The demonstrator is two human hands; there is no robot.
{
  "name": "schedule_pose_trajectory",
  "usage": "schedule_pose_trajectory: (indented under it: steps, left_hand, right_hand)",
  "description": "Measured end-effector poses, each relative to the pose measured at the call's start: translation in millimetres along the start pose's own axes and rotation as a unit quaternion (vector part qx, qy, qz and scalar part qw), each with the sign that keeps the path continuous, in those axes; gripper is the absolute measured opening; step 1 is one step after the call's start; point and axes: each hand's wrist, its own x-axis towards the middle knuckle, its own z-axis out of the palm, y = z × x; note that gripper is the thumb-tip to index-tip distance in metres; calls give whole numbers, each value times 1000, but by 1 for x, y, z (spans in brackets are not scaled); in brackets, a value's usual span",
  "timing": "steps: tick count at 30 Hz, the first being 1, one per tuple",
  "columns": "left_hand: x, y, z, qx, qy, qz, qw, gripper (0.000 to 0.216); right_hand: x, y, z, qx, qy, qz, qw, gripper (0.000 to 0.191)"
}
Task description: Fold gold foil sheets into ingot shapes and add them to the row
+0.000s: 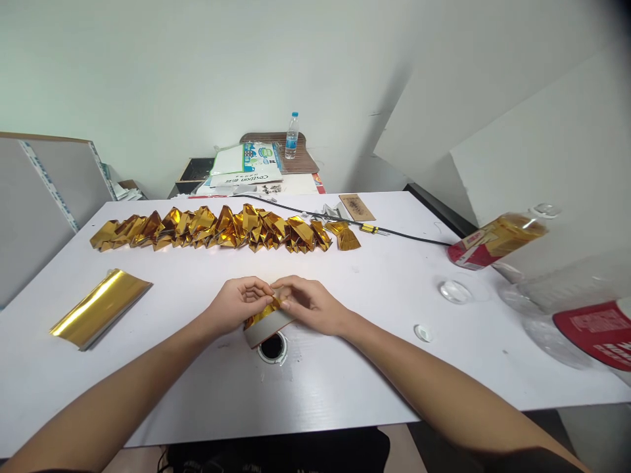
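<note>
Between my two hands is a sheet of gold foil paper, partly folded, its pale grey underside turned toward me. My left hand pinches its left upper part between thumb and fingers. On the other side my right hand grips the upper right edge, the fingertips of both hands almost meeting. To the left lies a stack of flat gold foil sheets. Behind my hands runs a long row of folded gold foil pieces, packed closely together.
A round cable hole opens just below the paper. At right stand a tilted plastic bottle, a large clear jar, a clear lid and a small white cap. A black cable crosses the back.
</note>
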Motion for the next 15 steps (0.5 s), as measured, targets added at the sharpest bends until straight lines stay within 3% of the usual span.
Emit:
schedule_pose_trajectory:
  steps: [3,6,10,15]
  left_hand:
    - [0,1,3,13,10,5,1000,36]
    - [1,3,6,34,12,3,999,37]
    - [3,4,6,49,13,8,999,39]
    - [6,2,5,51,-2,6,999,39]
  right_hand:
    - [3,1,6,4,29,99,995,29]
    - [7,1,9,-21,43,133,990,27]
    - [10,1,8,-45,34,138,989,27]
    - [11,-4,5,-148,-13,103,984,30]
